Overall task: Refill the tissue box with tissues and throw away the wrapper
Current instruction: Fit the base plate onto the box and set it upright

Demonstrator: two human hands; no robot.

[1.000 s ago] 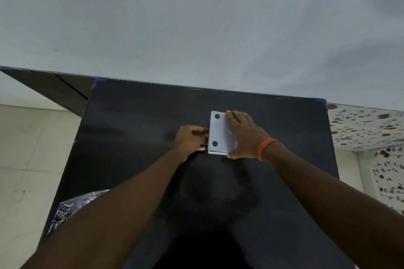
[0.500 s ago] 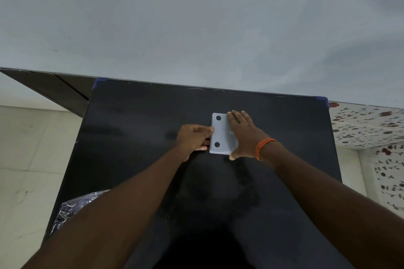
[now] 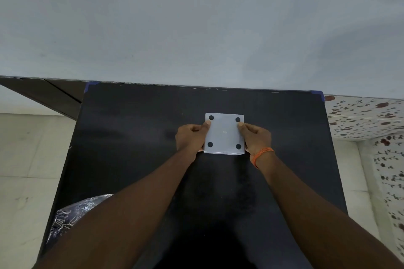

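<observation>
A square white tissue box (image 3: 224,135) lies upside down on the black table (image 3: 135,129), its flat bottom with a black round foot at each corner facing up. My left hand (image 3: 191,137) grips the box's left side with the thumb on top. My right hand (image 3: 254,136), with an orange band at the wrist, grips the right side in the same way. A crumpled dark plastic wrapper (image 3: 67,216) with white print lies at the table's near left edge, partly hidden by my left forearm. No tissues are visible.
The table stands against a plain pale wall (image 3: 196,24). Light floor tiles (image 3: 28,159) lie to the left, and flower-patterned tiles (image 3: 367,113) to the right.
My right hand has slid off the top of the box to its right side, uncovering the whole bottom. My left hand stays at the left side. Both hands now hold the box.
</observation>
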